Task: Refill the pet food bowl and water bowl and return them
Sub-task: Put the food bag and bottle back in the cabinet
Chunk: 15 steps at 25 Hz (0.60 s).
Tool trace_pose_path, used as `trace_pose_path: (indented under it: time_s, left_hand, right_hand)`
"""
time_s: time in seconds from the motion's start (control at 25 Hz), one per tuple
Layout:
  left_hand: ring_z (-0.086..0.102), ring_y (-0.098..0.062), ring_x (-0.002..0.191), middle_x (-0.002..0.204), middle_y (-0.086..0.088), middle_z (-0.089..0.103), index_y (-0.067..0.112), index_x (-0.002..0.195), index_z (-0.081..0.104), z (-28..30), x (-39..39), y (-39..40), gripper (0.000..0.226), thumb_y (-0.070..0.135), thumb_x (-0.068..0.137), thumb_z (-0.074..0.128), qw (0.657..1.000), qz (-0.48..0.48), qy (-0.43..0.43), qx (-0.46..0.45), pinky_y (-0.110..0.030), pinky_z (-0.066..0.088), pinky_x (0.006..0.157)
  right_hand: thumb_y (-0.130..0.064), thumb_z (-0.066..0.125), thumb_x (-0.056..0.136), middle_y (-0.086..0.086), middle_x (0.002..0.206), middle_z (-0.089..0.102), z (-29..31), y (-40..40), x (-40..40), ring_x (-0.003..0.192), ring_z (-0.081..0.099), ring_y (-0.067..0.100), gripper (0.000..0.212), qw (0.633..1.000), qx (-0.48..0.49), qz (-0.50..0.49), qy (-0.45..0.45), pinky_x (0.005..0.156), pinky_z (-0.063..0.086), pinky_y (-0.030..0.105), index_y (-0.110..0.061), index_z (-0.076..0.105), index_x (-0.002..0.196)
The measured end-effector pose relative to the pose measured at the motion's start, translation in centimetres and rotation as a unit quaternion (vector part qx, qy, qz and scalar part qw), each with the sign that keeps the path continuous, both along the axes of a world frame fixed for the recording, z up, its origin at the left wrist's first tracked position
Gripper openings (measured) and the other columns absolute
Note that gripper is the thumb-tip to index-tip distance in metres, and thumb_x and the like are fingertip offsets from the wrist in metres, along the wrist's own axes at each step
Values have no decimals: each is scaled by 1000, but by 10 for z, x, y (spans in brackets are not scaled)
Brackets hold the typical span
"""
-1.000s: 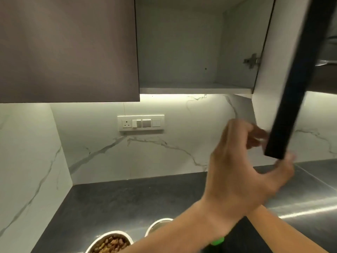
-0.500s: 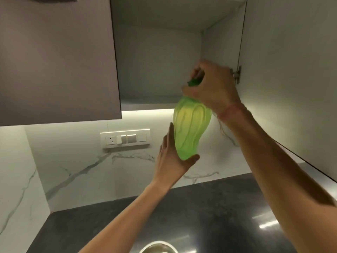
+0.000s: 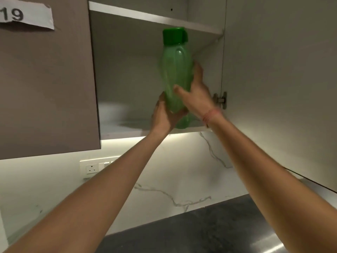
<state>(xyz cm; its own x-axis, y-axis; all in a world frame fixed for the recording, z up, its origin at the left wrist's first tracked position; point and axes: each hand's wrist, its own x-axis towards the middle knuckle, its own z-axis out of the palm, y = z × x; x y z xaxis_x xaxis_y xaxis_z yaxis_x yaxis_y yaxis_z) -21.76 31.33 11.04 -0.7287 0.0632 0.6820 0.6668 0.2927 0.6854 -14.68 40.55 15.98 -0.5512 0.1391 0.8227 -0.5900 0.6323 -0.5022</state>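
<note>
- Above both hands, head view: the green bottle [image 3: 176,75] stands upright inside the open wall cabinet [image 3: 138,70], its dark green cap [image 3: 174,35] just under the upper shelf [image 3: 155,18].
- Left hand [image 3: 165,115]: fingers curled round the bottle's lower part, cupping it from below and from the left.
- Right hand [image 3: 196,94]: wrapped round the bottle's middle from the right, thumb lying across its front. A thread band [image 3: 209,115] sits on that wrist.
- Below the left hand: the bottle's base appears to be at or just above the lower shelf [image 3: 124,131]; contact cannot be confirmed.
- Right of the right hand: the hinge [image 3: 221,99] and the inner face of the open door [image 3: 282,79].
- Far below both forearms: dark countertop [image 3: 200,225], marble backsplash [image 3: 164,170] and a socket plate [image 3: 92,168].
- Judged step: stowing the bottle on the shelf.
- Risk 1: if the base lands on the shelf lip, the tall bottle is likely to tip outward upon release.
- Risk 2: lifting too high would likely knock the cap against the upper shelf.
- Risk 3: the right wrist is near the hinge; a careless withdrawal could snag there.
- Not visible: the food bowl and water bowl are outside the frame, so their fill state cannot be told.
- Hard to make out: the bottle's contents, its base behind the left hand, and the label [image 3: 25,14] on the closed door, cut off at the frame edge.
</note>
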Motion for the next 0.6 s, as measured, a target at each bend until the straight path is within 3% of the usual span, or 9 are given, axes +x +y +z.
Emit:
trace_pose_path:
  time_s: [0.08, 0.2, 0.28, 0.44, 0.52, 0.6]
  left_hand:
    - [60, -31, 117, 135, -6, 60, 25, 146, 37, 7, -23, 15, 90, 47, 68, 75, 1000, -7, -16, -21, -44, 51, 99]
    - [61, -34, 116, 136, -5, 59, 32, 148, 29, 2, -61, 36, 94, 67, 66, 59, 997, -10, -37, -72, -48, 51, 99]
    - [62, -35, 115, 136, -7, 60, 36, 150, 22, -1, -84, 49, 93, 70, 69, 52, 994, -34, -54, -89, -50, 52, 98]
    - [58, -37, 122, 145, -16, 51, 26, 159, -1, -1, -110, 63, 84, 43, 96, 52, 979, -26, -93, -179, -48, 49, 103]
    - [57, -36, 119, 143, -17, 52, 22, 159, 5, -5, -119, 66, 74, 32, 99, 48, 962, 5, -102, -254, -46, 49, 102]
    - [59, -33, 104, 129, -14, 60, 19, 146, 37, -7, -124, 68, 52, 24, 95, 45, 941, 41, -86, -323, -43, 52, 93]
  right_hand:
    - [-20, 59, 92, 7, 135, 56, -21, 14, -28, 97, 65, 24, 81, 1000, -6, -12, -16, 76, 57, 28, -26, 4, 152]
    - [-11, 52, 92, 12, 128, 60, -38, 38, -62, 98, 66, 30, 68, 999, -34, -35, -24, 86, 57, 46, -25, 14, 147]
    - [-8, 47, 93, 15, 126, 60, -46, 53, -82, 98, 65, 33, 56, 997, -22, -58, -42, 87, 56, 50, -18, 22, 143]
    - [-12, 49, 96, 15, 122, 60, -64, 76, -117, 100, 64, 32, 32, 993, 25, -86, -76, 90, 54, 48, -14, 39, 126]
    - [-11, 54, 92, 16, 123, 57, -69, 84, -133, 100, 63, 34, 29, 990, 36, -110, -80, 88, 54, 46, -12, 43, 119]
    - [-13, 55, 91, 17, 126, 54, -72, 90, -146, 99, 63, 37, 32, 985, 41, -136, -101, 86, 54, 46, -12, 44, 121]
